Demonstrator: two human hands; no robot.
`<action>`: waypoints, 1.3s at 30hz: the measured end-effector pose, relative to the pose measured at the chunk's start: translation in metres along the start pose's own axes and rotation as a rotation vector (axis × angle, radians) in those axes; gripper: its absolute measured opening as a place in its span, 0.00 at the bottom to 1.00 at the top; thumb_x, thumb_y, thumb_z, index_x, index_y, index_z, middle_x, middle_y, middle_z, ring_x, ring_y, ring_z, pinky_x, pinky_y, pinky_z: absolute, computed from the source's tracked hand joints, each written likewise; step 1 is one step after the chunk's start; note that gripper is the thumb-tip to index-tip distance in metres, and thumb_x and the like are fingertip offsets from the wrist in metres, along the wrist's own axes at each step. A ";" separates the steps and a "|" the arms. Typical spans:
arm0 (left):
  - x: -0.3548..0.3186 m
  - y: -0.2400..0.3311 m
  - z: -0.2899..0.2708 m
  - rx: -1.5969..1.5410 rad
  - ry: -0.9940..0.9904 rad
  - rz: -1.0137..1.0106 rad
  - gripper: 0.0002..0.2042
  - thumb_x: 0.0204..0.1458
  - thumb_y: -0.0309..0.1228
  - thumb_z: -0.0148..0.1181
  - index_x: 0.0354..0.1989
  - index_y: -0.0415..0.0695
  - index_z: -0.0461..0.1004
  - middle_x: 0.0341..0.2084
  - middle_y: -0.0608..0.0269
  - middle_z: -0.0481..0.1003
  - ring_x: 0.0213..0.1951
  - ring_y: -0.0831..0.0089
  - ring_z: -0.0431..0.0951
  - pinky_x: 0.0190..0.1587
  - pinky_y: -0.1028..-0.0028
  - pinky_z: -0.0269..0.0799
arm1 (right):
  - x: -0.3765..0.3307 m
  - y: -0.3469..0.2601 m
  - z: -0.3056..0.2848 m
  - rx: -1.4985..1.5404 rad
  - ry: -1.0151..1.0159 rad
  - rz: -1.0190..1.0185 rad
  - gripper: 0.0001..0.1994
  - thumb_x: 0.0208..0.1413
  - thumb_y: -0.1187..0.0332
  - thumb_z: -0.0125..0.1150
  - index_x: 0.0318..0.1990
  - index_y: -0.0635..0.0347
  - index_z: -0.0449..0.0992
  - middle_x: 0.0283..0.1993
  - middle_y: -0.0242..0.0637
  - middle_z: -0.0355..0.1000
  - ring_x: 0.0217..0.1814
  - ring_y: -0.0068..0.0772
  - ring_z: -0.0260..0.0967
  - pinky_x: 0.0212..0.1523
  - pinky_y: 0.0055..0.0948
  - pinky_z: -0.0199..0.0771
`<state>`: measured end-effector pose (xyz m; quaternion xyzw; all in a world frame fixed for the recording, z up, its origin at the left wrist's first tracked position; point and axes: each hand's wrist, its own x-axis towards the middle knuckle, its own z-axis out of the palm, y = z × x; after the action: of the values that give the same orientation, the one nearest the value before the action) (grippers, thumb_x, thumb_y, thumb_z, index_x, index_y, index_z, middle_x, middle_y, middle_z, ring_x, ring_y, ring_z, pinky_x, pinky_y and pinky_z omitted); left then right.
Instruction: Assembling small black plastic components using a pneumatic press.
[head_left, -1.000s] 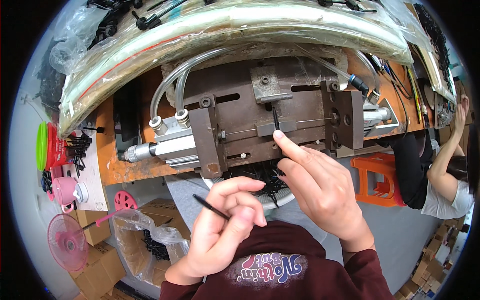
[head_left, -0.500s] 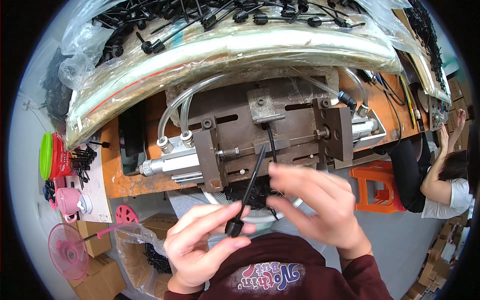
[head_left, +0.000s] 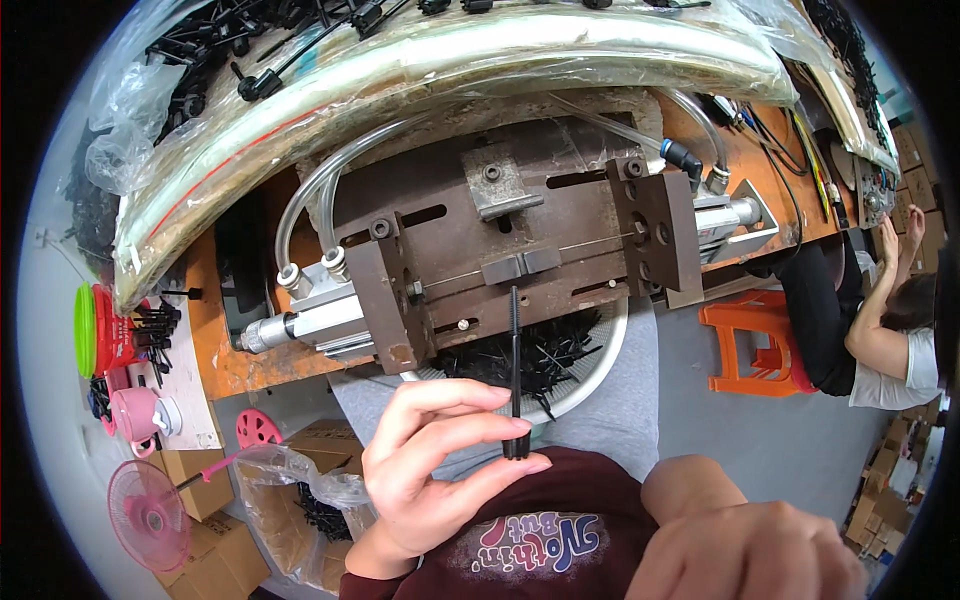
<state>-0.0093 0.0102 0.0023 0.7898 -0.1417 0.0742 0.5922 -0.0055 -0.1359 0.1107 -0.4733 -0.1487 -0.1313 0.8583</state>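
My left hand (head_left: pixel 440 465) holds a thin black rod (head_left: pixel 515 360) by its thicker ribbed cylindrical head, between thumb and fingers. The rod stands nearly upright in view, its rough-textured tip just in front of the small metal jaws (head_left: pixel 521 266) at the middle of a brown metal fixture (head_left: pixel 490 235). My right hand (head_left: pixel 750 550) is low at the right, back side up, fingers curled under and somewhat blurred; whatever they hold, if anything, is hidden. Below the fixture's front edge, a white-rimmed basket (head_left: pixel 606 365) over my lap holds many black rods (head_left: pixel 530 350).
Air cylinders (head_left: pixel 320 315) with clear hoses (head_left: pixel 300 205) flank the fixture on an orange bench (head_left: pixel 212 325). Behind it lies a plastic-wrapped padded ledge (head_left: pixel 440 75) piled with black rods. An orange stool (head_left: pixel 745 340) and a seated person (head_left: pixel 890 330) are at right; a pink fan (head_left: pixel 150 515) is at left.
My right hand has moved from the fixture's front down to the lower right. The dark rod at the fixture's middle is gone. My left hand has turned its rod upright and shifted slightly right.
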 end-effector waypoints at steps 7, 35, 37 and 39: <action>0.003 -0.005 0.004 0.063 0.010 0.015 0.17 0.28 0.26 0.78 0.30 0.39 0.79 0.42 0.54 0.72 0.38 0.70 0.77 0.42 0.73 0.76 | -0.003 0.004 -0.006 0.041 -0.069 -0.035 0.06 0.53 0.66 0.63 0.28 0.54 0.72 0.17 0.33 0.63 0.10 0.22 0.51 0.08 0.20 0.43; 0.020 -0.023 0.024 0.442 0.119 0.309 0.15 0.31 0.22 0.73 0.32 0.37 0.79 0.45 0.49 0.76 0.40 0.61 0.79 0.41 0.70 0.76 | -0.038 -0.014 0.000 0.433 0.338 0.182 0.12 0.61 0.52 0.49 0.51 0.25 0.72 0.25 0.34 0.72 0.21 0.33 0.65 0.23 0.26 0.66; 0.023 -0.026 0.029 0.510 0.144 0.353 0.13 0.33 0.23 0.70 0.31 0.36 0.79 0.45 0.51 0.77 0.37 0.63 0.79 0.38 0.72 0.76 | -0.035 -0.024 0.015 0.363 0.545 0.265 0.11 0.59 0.55 0.50 0.48 0.23 0.73 0.25 0.33 0.71 0.20 0.31 0.58 0.21 0.25 0.60; 0.027 -0.026 0.032 0.565 0.133 0.379 0.12 0.34 0.24 0.69 0.30 0.36 0.79 0.43 0.50 0.78 0.34 0.65 0.79 0.36 0.74 0.75 | -0.030 -0.024 0.018 0.428 0.586 0.289 0.12 0.59 0.58 0.49 0.47 0.23 0.73 0.26 0.32 0.71 0.20 0.29 0.55 0.22 0.24 0.57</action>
<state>0.0231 -0.0170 -0.0230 0.8757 -0.2207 0.2704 0.3338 -0.0442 -0.1304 0.1274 -0.2419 0.1468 -0.1047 0.9534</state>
